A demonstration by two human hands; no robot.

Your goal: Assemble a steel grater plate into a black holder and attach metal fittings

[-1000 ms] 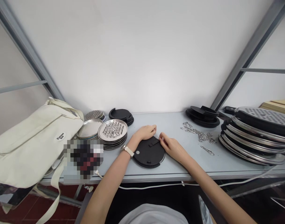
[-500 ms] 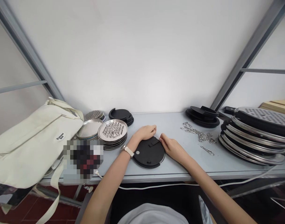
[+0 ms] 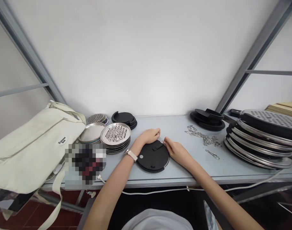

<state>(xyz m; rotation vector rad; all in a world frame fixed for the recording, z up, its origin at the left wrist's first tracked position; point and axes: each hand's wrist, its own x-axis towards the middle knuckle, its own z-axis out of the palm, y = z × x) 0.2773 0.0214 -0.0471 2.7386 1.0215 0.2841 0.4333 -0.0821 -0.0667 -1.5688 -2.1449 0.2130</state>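
A round black disc (image 3: pixel 150 159) lies near the table's front edge, with a small black tab (image 3: pixel 157 146) near its upper right rim. My left hand (image 3: pixel 151 135), wearing a watch on the wrist, rests at the disc's far edge with fingers curled; what they hold, if anything, is hidden. At the disc's upper right, the fingers of my right hand (image 3: pixel 175 149) pinch a small metal clip (image 3: pixel 161 141) beside the tab. Several loose metal clips (image 3: pixel 205 140) lie in a pile to the right, and one single clip (image 3: pixel 212 154) lies nearer.
Stacked metal grater discs (image 3: pixel 115 135) and black round parts (image 3: pixel 124 119) stand at left, beside a cream bag (image 3: pixel 35 147). More black parts (image 3: pixel 206 119) and a tall stack of rimmed discs (image 3: pixel 260 140) stand at right. A white cable (image 3: pixel 160 191) hangs along the front edge.
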